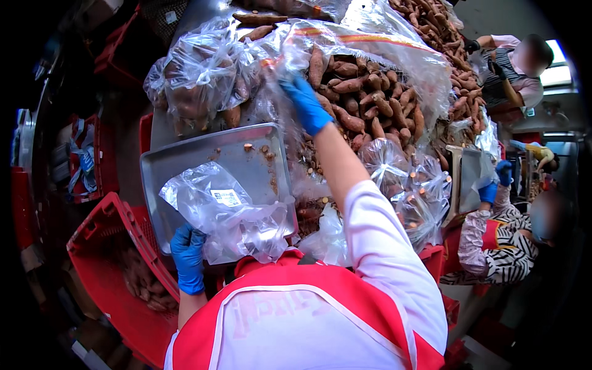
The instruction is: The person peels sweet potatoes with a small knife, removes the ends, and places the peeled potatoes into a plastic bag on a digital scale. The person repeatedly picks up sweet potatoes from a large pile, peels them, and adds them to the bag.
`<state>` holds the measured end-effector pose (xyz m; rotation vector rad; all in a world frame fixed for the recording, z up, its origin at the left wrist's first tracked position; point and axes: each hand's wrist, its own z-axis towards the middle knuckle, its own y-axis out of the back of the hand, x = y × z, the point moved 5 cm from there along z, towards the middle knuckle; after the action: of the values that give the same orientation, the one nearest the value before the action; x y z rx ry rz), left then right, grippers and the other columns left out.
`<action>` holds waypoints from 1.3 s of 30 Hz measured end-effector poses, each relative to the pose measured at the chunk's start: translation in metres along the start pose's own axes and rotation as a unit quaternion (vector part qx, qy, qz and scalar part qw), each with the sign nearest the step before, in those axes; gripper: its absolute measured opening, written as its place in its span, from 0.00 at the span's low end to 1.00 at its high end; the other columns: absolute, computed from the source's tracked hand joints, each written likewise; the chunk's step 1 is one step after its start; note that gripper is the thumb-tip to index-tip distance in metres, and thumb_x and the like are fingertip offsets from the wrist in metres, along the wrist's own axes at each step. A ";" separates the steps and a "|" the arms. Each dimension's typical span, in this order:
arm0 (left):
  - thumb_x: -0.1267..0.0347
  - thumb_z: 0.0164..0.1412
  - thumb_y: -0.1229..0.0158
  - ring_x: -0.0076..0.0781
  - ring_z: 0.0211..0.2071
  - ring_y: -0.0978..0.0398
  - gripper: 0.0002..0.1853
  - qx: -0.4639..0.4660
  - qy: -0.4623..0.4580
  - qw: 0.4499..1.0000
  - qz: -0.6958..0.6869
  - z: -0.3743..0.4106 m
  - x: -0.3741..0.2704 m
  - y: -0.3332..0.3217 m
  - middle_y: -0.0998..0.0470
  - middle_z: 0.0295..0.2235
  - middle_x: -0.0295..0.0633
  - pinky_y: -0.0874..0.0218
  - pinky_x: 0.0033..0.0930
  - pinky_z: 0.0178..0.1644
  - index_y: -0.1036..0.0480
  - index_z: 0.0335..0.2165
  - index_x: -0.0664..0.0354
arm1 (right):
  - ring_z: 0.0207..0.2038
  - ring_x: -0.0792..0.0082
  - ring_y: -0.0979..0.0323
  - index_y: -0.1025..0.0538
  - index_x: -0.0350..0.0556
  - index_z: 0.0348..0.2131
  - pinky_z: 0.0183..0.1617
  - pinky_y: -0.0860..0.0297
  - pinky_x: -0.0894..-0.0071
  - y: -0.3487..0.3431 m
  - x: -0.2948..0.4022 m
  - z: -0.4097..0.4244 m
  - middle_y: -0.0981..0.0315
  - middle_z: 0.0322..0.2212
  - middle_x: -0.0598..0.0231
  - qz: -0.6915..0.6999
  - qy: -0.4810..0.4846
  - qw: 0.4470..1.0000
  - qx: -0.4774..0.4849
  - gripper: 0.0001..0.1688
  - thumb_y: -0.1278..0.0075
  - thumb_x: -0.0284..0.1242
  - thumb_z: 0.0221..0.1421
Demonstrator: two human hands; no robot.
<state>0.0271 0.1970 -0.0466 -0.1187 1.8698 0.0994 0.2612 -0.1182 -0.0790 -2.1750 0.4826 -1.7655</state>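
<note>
My left hand [188, 259], in a blue glove, pinches the edge of a clear plastic bag [247, 224]. The bag bears a white printed label and lies over a metal tray [210, 152] with scraps and dirt on it. My right hand [306, 105], also blue-gloved, reaches forward to the left edge of a heap of sweet potatoes [370, 97]. Its fingertips are blurred against a large clear plastic sack [393, 44] with orange stripes, so whether they grip it is unclear. Filled, knotted bags of sweet potatoes [199, 78] sit just left of that hand.
More filled bags [421, 194] stand to the right of my right arm. A red crate [115, 259] holding sweet potatoes is at lower left. A second potato heap [462, 88] runs along the far right. One gloved co-worker [495, 231] is at right, another person [508, 78] beyond.
</note>
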 end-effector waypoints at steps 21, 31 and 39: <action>0.46 0.42 0.43 0.26 0.16 0.34 0.28 0.262 -0.164 0.945 0.109 0.037 -0.147 0.004 0.31 0.12 0.38 0.45 0.24 0.20 0.29 0.13 0.63 | 0.41 0.59 0.34 0.39 0.45 0.51 0.45 0.38 0.63 0.104 0.013 0.036 0.35 0.40 0.48 -0.617 0.191 0.728 -0.228 0.33 0.50 0.34 0.45; 0.62 0.56 0.51 0.33 0.46 0.34 0.20 0.419 0.076 0.894 -0.140 0.050 -0.068 -0.180 0.31 0.42 0.43 0.43 0.34 0.49 0.35 0.44 0.62 | 0.39 0.71 0.34 0.36 0.41 0.43 0.43 0.36 0.73 0.079 -0.021 -0.141 0.34 0.35 0.66 0.249 0.028 0.965 -0.075 0.24 0.50 0.22 0.43; 0.71 0.49 0.41 0.29 0.53 0.45 0.37 0.478 -0.065 0.872 0.085 0.013 -0.026 -0.247 0.41 0.51 0.41 0.53 0.30 0.55 0.49 0.55 0.58 | 0.33 0.77 0.34 0.32 0.41 0.39 0.37 0.36 0.80 0.030 -0.034 -0.242 0.32 0.32 0.69 0.105 -0.019 0.983 -0.148 0.22 0.45 0.34 0.46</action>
<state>0.0801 -0.0450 -0.0282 0.7195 1.6003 -0.6830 0.0154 -0.1353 -0.0731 -2.2445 0.9823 -1.6218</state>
